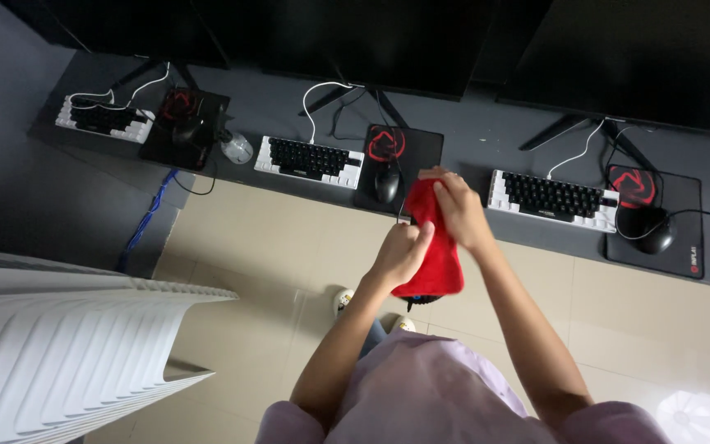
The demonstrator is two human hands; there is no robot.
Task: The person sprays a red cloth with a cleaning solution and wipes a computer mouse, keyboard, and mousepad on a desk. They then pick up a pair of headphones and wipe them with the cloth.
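From the head camera, a red cloth (431, 247) hangs bunched and soft between both hands, held in the air over the tiled floor (273, 247) just in front of the dark bench (470, 140). The left hand (403, 251) has its fingers clamped on the cloth's middle; the right hand (458, 205) grips its upper end. Behind them on the bench lie a keyboard (310, 160) and a mouse (387, 182).

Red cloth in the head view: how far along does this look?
Done: nothing can be told; no trace on the desk shows. In hand: left hand and right hand both grip the red cloth above the floor, in front of the middle keyboard. Left: cloth has not touched the desk.
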